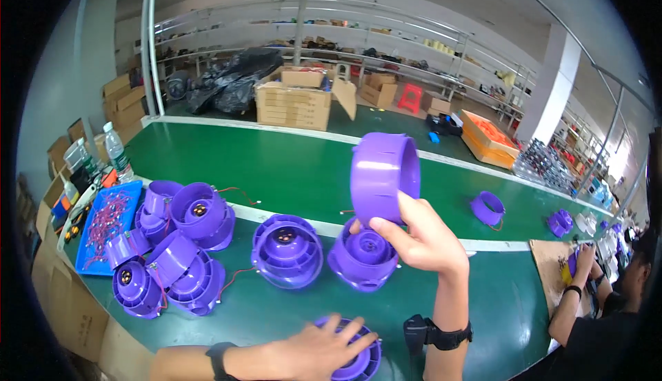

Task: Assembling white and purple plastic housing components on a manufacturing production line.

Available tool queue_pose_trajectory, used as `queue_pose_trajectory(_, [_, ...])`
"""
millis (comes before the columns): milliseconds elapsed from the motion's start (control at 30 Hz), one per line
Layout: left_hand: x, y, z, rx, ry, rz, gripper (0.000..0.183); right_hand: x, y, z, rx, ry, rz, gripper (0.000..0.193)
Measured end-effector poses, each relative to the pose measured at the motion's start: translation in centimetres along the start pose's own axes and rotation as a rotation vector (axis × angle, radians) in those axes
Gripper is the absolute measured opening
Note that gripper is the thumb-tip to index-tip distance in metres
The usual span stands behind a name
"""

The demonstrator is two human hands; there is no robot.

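Note:
My right hand [424,239] grips a purple plastic ring [376,181] by its lower edge, thumb outside, and holds it up over the table. Right below it stands a round purple housing [365,260] with a ribbed centre. My left hand [321,346] lies with fingers spread across another round purple part [365,364] near the front edge; the fingers are slightly blurred. A further purple housing [286,251], with a dark centre with contacts, stands left of the one under the ring.
Several purple housings and rings [200,215] crowd the left, some trailing red wires. A blue tray [131,205] holds small red-wired parts beside a water bottle [117,153]. A loose purple ring [488,207] sits on the green belt [289,160]. At right, another person [607,305] works over cardboard.

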State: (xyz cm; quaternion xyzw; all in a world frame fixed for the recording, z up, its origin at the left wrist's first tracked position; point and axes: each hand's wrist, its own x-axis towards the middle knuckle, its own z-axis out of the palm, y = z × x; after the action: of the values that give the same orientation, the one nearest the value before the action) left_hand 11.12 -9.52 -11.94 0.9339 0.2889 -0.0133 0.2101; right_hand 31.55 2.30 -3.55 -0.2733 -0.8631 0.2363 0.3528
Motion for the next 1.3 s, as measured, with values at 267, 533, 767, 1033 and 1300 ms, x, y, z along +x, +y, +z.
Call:
queue_pose_trajectory(267, [-0.2,-1.1,0.7,-0.131,0.094,0.13,0.111,-0.6,-0.3,1.5,0.574,0.181,0.092,0.034])
queue_pose_trajectory(533, [0.0,-0.8,0.6,-0.024,0.007,0.038,0.113,0.5,3.5,2.0,1.844,0.229,-0.393,0.01])
queue_pose_trajectory(767, [0.0,-0.4,1.5,0.055,0.047,0.07,0.117,0.0,2.0,0.1,1.158,0.548,-0.272,0.025])
queue_pose_trajectory(1033, [0.5,0.8,0.9,0.11,-0.012,0.012,0.119,2.9,6.3,-1.8,-0.465,0.265,0.114,0.018])
queue_pose_trajectory(1300, [0.5,0.6,1.4,0.092,-0.014,0.008,0.119,6.0,18.7,1.8,-0.75,-0.307,0.289,0.032])
